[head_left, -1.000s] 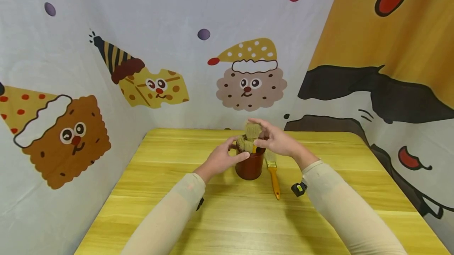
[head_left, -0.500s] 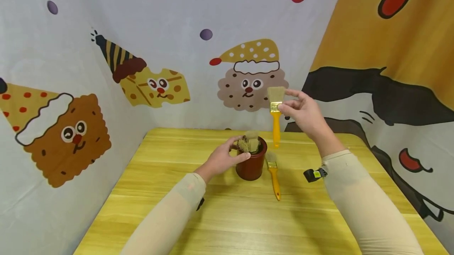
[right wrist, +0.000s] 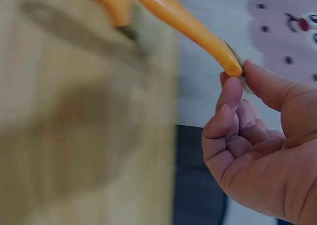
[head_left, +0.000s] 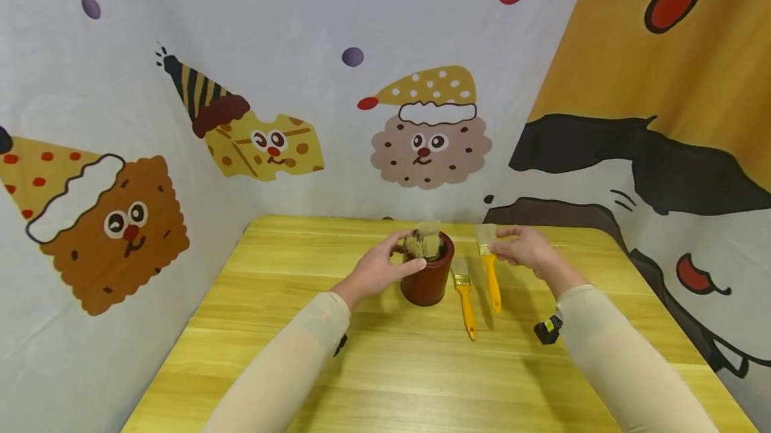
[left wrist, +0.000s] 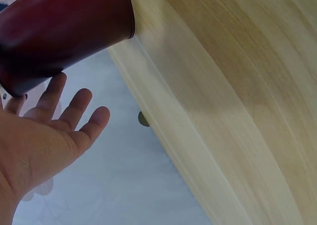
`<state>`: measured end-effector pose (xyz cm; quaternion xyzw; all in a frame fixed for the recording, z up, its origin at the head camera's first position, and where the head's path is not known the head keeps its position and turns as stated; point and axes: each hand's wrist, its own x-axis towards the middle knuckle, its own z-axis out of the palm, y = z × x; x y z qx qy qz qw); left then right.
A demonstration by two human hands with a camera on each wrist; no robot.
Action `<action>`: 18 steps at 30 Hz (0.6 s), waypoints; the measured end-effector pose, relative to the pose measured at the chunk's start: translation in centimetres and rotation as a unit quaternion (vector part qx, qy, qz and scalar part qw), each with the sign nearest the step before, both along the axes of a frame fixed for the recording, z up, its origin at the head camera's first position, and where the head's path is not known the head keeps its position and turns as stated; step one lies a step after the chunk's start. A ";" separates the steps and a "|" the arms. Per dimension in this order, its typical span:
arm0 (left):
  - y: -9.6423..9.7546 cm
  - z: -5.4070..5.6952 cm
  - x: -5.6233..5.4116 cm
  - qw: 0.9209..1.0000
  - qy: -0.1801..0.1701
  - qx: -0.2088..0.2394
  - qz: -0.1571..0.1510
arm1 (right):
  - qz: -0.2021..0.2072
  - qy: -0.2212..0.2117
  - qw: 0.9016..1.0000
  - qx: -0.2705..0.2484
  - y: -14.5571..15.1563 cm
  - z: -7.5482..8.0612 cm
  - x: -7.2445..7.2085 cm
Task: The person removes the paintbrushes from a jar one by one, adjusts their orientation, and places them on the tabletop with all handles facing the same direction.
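A dark red cylindrical pot (head_left: 426, 286) stands upright on the table, with several brush heads sticking up from it. My left hand (head_left: 376, 267) holds its left side, thumb at the front of the rim and fingers behind. In the left wrist view, a fingertip touches the pot (left wrist: 69, 22) while the other fingers spread loosely. To the right, my right hand (head_left: 530, 252) pinches a paintbrush (head_left: 492, 279) near its metal band, bristles away from me. The right wrist view shows its orange handle (right wrist: 183, 22) slanting above the table. Between it and the pot lies another paintbrush (head_left: 466, 306).
The wooden table (head_left: 337, 386) reaches a cloth backdrop (head_left: 289, 11) printed with cartoon food, which hangs behind and along the left. A dark wrist camera (head_left: 548, 329) sits below my right wrist.
My right hand has lifted a paintbrush out of the pot, carried it right and lowered it toward the table beside the lying paintbrush. The left hand has stayed on the pot.
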<state>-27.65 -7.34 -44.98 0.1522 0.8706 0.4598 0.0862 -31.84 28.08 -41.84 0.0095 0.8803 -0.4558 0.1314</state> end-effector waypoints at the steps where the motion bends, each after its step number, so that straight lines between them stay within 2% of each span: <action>1: 0.0 0.0 0.0 1.000 0.000 -0.002 0.002 | 0.001 -0.011 1.000 0.002 0.0 -0.9 0.0; 4: 0.1 0.0 0.0 1.000 -0.002 -0.003 0.002 | 0.003 -0.037 0.999 0.001 0.0 -3.1 0.1; 7: 0.3 0.1 0.0 1.000 -0.001 -0.002 0.001 | -0.001 -0.046 0.999 0.005 -0.1 -4.4 0.2; 15: 0.3 0.3 0.2 1.000 -0.007 0.002 0.002 | -0.019 -0.059 0.998 0.000 -0.3 -6.0 0.2; 18: 0.2 0.3 0.3 1.000 -0.009 0.003 0.002 | -0.018 -0.062 0.998 0.015 -0.3 -6.4 0.2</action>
